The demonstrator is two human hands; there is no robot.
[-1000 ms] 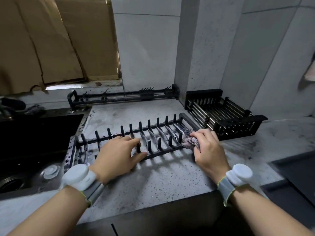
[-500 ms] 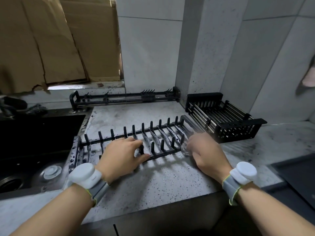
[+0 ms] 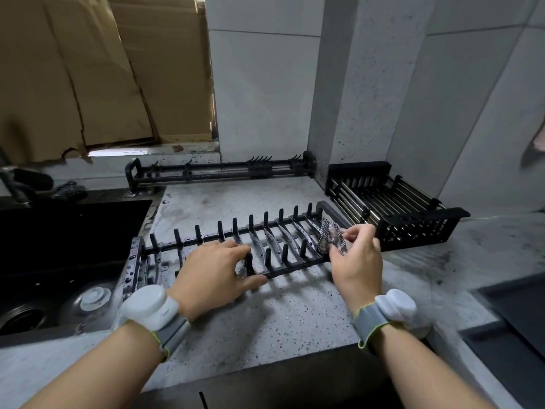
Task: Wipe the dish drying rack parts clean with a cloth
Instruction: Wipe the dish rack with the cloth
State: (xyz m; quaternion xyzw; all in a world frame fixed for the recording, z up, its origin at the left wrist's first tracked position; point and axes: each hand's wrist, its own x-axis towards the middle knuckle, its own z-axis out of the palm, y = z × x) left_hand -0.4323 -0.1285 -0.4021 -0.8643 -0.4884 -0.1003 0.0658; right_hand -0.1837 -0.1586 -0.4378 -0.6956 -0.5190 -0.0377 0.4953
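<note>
A black plate rack (image 3: 274,231) with upright pegs and metal slats lies flat on the speckled counter, its left end over the sink's edge. My left hand (image 3: 215,273) grips the rack's near bar in the middle, thumb under the front rail. My right hand (image 3: 355,261) pinches a small patterned cloth (image 3: 330,236) against the slats at the rack's right end. A long black rail part (image 3: 218,172) lies against the back wall. A black basket part (image 3: 392,208) stands at the right beside the wall.
A dark sink (image 3: 59,255) with a drain plug (image 3: 94,296) lies at the left, a faucet (image 3: 11,184) behind it. Cardboard (image 3: 88,75) covers the window. A dark cooktop (image 3: 519,329) sits at the right. The counter (image 3: 283,314) has a bare stretch in front of the rack.
My right hand has shifted along the rack's right end, and the cloth now shows spread over the slats. My left hand keeps its hold on the near bar.
</note>
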